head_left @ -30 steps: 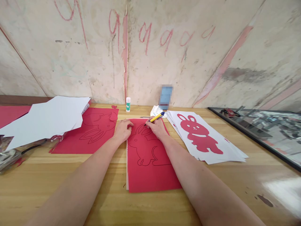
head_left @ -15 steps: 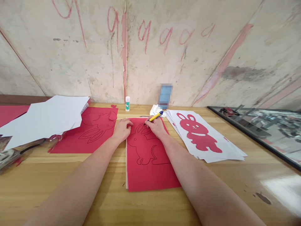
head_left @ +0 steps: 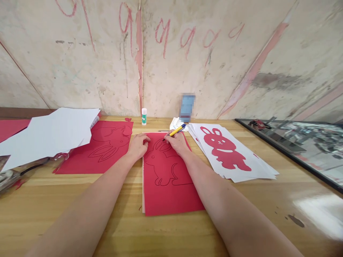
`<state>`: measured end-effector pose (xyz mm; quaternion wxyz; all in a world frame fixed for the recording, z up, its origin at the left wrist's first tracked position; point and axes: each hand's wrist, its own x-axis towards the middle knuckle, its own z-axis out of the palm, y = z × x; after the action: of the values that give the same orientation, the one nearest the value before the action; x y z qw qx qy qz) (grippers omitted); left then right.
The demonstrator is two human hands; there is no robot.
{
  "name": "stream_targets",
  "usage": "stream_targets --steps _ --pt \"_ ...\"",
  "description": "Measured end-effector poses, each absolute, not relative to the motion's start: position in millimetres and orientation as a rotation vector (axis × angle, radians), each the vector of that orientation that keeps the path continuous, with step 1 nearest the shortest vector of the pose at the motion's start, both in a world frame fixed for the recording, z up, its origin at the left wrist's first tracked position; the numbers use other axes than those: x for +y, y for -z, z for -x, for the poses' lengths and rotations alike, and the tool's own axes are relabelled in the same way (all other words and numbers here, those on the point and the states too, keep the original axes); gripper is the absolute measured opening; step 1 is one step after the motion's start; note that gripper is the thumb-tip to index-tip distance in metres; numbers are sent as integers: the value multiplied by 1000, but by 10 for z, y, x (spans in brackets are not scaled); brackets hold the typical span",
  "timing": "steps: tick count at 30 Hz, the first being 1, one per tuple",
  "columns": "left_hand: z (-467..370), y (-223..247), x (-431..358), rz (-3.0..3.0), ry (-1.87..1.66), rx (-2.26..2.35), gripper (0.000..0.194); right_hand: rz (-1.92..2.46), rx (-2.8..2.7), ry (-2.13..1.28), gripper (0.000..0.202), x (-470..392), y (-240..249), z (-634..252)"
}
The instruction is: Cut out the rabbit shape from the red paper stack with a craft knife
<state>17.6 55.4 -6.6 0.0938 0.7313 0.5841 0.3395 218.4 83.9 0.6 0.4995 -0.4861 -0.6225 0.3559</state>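
Note:
A sheet of red paper [head_left: 174, 200] lies in front of me with a rabbit outlined on it in dark lines. My right hand [head_left: 178, 142] grips a yellow and blue pen [head_left: 177, 130], its tip touching the paper by the rabbit's ears. At the sheet's upper left edge rests my left hand [head_left: 138, 145], fingers loosely bent and apart, holding nothing. Left of it is another red sheet [head_left: 80, 162] with rabbit outlines. My right hand and forearm cover part of the drawing's right side.
White sheets [head_left: 50, 134] overlap the left red paper. Behind my hands stand a glue stick [head_left: 144, 117] and a blurred blue object [head_left: 187, 107] near crumpled white tissue [head_left: 177, 123]. To the right, a red paper bunny [head_left: 223, 146] lies on white paper, beside a black-framed glossy panel [head_left: 297, 142].
The pen tip has shifted very slightly along the ear lines. My left hand keeps its place at the sheet's edge. The whole view has moved a little.

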Motion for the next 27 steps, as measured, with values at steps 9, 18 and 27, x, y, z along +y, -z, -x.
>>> stream_targets --steps 9,18,27 --pt "-180 51 544 -2176 -995 1735 26 1141 -1222 -895 11 776 -127 -2188" --pt "-196 17 525 -2236 -968 1713 29 1157 -1206 -893 11 765 -126 -2203" --pt "-203 41 551 -2282 -957 1725 28 1202 -1151 -1093 12 794 -153 -2225"
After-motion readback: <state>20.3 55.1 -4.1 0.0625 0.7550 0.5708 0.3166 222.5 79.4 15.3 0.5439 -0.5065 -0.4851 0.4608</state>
